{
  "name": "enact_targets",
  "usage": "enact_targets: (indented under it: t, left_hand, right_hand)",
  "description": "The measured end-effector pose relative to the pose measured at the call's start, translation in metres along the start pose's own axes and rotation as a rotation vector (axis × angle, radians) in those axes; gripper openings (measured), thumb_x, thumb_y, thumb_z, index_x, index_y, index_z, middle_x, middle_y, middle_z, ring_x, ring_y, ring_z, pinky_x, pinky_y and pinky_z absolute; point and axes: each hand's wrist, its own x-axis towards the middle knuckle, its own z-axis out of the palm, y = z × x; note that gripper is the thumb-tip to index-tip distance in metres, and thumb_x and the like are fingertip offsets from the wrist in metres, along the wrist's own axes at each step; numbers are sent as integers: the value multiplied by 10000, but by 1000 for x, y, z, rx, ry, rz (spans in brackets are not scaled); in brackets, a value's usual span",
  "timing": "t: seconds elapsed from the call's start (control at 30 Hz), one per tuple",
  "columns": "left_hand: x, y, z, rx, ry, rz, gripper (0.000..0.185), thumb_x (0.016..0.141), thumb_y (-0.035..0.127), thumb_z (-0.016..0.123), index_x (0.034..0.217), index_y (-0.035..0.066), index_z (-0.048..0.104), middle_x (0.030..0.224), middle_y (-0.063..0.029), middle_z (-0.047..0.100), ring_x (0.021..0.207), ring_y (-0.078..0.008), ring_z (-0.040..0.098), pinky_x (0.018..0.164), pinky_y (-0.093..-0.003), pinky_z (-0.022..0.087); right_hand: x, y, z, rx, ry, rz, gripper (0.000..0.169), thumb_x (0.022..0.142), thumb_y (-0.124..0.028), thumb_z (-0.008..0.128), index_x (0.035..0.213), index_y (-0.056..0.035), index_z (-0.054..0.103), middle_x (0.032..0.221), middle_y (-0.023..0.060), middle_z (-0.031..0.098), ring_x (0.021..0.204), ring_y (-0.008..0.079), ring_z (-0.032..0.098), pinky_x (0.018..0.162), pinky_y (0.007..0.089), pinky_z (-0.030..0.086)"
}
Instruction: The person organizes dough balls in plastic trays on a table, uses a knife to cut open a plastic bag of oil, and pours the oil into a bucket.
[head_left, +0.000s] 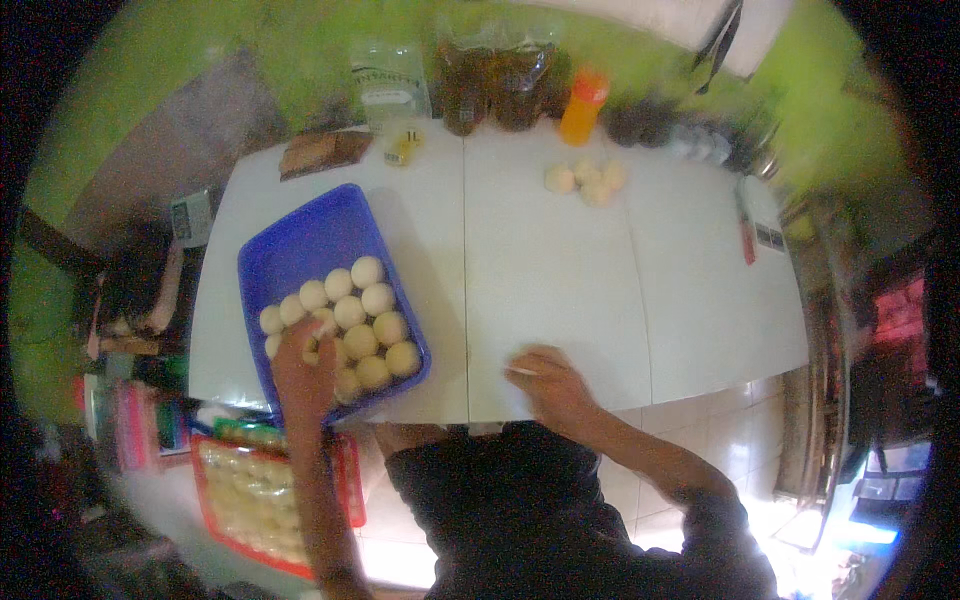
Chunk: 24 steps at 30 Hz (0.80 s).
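A blue plastic tray (307, 232) sits at the left of the white table (525, 300), slightly tilted to my view. Pale round balls (349, 312), dough-like in look, stand in rows in its near part. Over these rows is my left hand (306, 367), its fingertips touching the balls; whether it grips one is hidden. My right hand (551, 382) is over the table's near edge, right of the tray, with fingers curled and blurred. A small white streak shows at its fingertips, too unclear to name.
Several more pale balls (589, 180) lie in a cluster at the back. Bottles, one with orange liquid (580, 112), line the wall. A kitchen scale (761, 214) stands far right. Below the table at left, a red crate (210, 495) holds several plastic-covered pale pieces.
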Motion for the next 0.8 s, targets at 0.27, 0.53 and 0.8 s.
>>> enact_targets:
  t: [0.27, 0.53, 0.8]
  left_hand:
    - [-34, 4, 44, 151, 101, 24, 245, 794, 108, 637, 1018, 13, 612, 1127, -194, 607, 1078, -369, 549, 943, -447, 431]
    - [-42, -30, 47, 250, 19, -132, 243, 793, 118, 651, 1011, 18, 613, 1162, -198, 586, 1095, -373, 526, 952, -458, 417]
    - [-36, 17, 44, 40, 132, -58, 259, 748, 104, 673, 988, 24, 616, 1158, -186, 589, 1072, -374, 534, 945, -455, 416]
  right_hand:
    - [72, 111, 0, -34, 274, 323, 221, 858, -177, 560, 1006, -26, 627, 1028, 165, 618, 1002, 341, 567, 890, 431, 454]
    - [-11, 54, -16, -182, -108, 97, 156, 839, -124, 536, 902, 6, 593, 888, 182, 577, 872, 350, 550, 862, 467, 435]
    - [69, 85, 31, 97, 108, 491, 283, 842, -303, 591, 954, -45, 622, 955, 180, 620, 947, 350, 554, 827, 471, 454]
